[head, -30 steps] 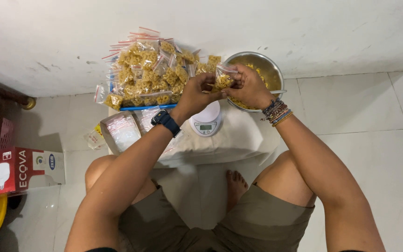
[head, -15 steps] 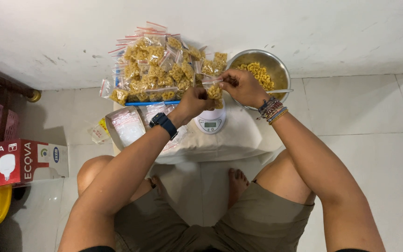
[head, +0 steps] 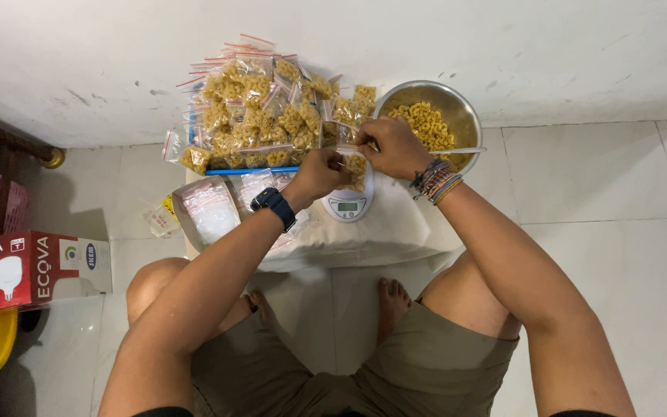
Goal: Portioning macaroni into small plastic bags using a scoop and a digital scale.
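Both hands pinch the top of one small clear zip bag (head: 355, 164) filled with yellow ring-shaped snacks, held just above a white digital scale (head: 347, 202). My left hand (head: 319, 171), a dark watch on its wrist, grips the bag's left side. My right hand (head: 390, 146), with several bracelets on the wrist, grips its right side. A steel bowl (head: 458, 108) of the same loose snacks stands right behind my right hand, a spoon handle over its rim.
A heap of filled snack bags (head: 260, 112) lies against the wall at the back left. Empty zip bags sit in a box (head: 204, 207) on the low cloth-covered stand (head: 395, 232). A red carton (head: 36, 266), pink basket and yellow object are at left.
The bag and both hands have come down from in front of the bowl to just above the scale. The hands have drawn closer along the bag's top.
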